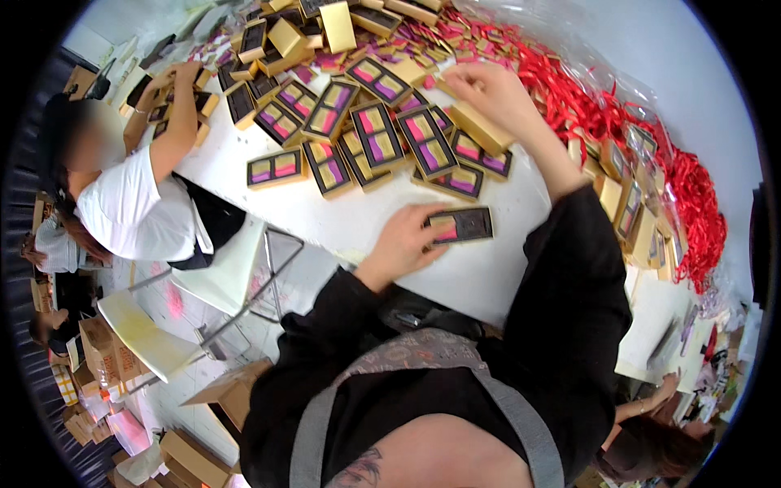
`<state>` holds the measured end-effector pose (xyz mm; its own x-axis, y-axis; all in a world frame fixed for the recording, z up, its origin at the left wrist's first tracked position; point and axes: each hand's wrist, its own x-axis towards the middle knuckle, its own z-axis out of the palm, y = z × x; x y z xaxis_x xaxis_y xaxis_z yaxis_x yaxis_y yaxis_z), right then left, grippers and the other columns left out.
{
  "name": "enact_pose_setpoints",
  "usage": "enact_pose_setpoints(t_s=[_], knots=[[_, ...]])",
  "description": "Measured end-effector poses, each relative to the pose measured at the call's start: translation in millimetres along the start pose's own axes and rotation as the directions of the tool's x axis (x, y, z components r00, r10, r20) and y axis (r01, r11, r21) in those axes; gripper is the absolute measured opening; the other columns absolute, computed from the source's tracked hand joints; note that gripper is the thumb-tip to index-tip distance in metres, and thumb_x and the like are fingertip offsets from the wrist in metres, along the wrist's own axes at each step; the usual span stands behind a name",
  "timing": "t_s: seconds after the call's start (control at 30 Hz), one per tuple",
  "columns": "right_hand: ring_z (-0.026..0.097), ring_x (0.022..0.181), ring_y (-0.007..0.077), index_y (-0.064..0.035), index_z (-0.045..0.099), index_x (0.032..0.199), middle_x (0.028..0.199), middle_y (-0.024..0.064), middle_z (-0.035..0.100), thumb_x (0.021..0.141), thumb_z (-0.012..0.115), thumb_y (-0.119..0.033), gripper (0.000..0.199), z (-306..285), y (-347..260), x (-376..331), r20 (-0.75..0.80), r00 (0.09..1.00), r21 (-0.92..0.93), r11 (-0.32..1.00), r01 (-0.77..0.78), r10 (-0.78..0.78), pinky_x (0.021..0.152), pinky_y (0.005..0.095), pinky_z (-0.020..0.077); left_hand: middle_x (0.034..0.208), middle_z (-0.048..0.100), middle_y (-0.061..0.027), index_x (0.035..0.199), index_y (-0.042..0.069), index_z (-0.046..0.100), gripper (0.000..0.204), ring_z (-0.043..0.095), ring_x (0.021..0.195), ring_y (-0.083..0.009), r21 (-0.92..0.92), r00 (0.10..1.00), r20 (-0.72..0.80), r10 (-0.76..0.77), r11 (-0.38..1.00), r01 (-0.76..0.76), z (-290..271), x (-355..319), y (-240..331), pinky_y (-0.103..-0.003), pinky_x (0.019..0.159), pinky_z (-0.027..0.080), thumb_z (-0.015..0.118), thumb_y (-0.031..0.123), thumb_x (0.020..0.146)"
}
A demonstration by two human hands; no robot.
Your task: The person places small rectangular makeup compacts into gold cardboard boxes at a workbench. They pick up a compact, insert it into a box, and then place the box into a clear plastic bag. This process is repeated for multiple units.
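Partly filled box [470, 225], shallow, gold sides, dark insert, lies flat on the white table [317, 224], near edge, right in front of the wearer; likely placed there for easy reach and a clear look into the insert. Pink piece [444, 229] sits at its left end; the right part shows dark. Left hand [407, 242] closes on that left end, thumb toward the near side, fingers over the top, probably so the box can't slide. Right hand [484, 91] is well beyond the box, fingers bunched together near the loose pink-and-gold pieces [427, 49]; can't tell if anything is pinched. Plain gold box [482, 130] lies under that wrist, also beyond the partly filled box.

Filled boxes [378, 137] overlap just past it and to its left, insides up, so contents show. Open dark-lined boxes [252, 39] heap farther off, beyond-left. Red ribbons [561, 93] pile beyond-right, with clear plastic film [606, 77] alongside. Seated co-worker [138, 199], white top, far left of it, hands at other boxes.
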<state>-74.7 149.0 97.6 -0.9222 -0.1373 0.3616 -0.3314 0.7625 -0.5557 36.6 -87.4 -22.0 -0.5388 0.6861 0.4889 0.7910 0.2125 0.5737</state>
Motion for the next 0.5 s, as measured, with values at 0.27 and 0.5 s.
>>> enact_pose_setpoints(t_s=[0.27,0.5], knots=[[0.063,0.105,0.0329,-0.009,0.058,0.125,0.11,0.016,0.068,0.09,0.048,-0.019,0.038,138,148,184,-0.067,0.994,-0.632,0.766,-0.113,0.092,0.085,0.0434,0.0523,0.121,0.056,-0.0165,0.108,0.006,0.064,0.045,0.057,0.104,-0.0356,-0.197,0.997,0.043,-0.061,0.978,0.068,-6,5,-4,-0.043,0.086,0.049,0.078,0.011,0.065],[0.066,0.091,0.0304,-0.011,0.067,0.101,0.095,0.0115,0.07,0.089,0.054,-0.025,0.023,49,175,126,0.382,0.922,-0.638,0.739,0.216,0.059,0.078,0.0437,0.053,0.122,0.057,-0.0149,0.109,0.008,0.064,0.046,0.057,0.105,-0.034,-0.223,0.997,0.025,-0.078,0.972,0.081,-6,13,-1,-0.041,0.087,0.048,0.079,0.012,0.065]])
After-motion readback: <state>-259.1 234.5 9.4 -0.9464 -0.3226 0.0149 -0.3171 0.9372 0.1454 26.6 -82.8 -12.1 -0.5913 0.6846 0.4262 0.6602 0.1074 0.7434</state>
